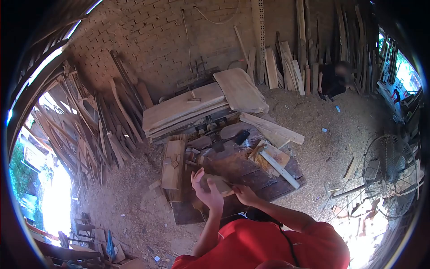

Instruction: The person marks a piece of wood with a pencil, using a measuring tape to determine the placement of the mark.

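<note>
A small flat wooden piece (219,183) is tilted between my two hands, over the near part of the dark workbench (264,195). My right hand (244,195) has its fingers closed on the right edge of this piece. At its left side, my left hand (207,190) is raised with fingers stretched out and palm toward the wood. A thick wooden block (174,163) with small wood bits on top lies left of my left hand. Beyond my right hand, a pale wooden strip (280,169) lies across a square board (277,158).
Large planks (183,110) are stacked behind the bench, with a dark tool (242,137) in front of them. Boards lean along the brick wall (148,36). A caged fan (389,172) stands at right. A person (332,80) crouches at the back right. Shavings cover the floor.
</note>
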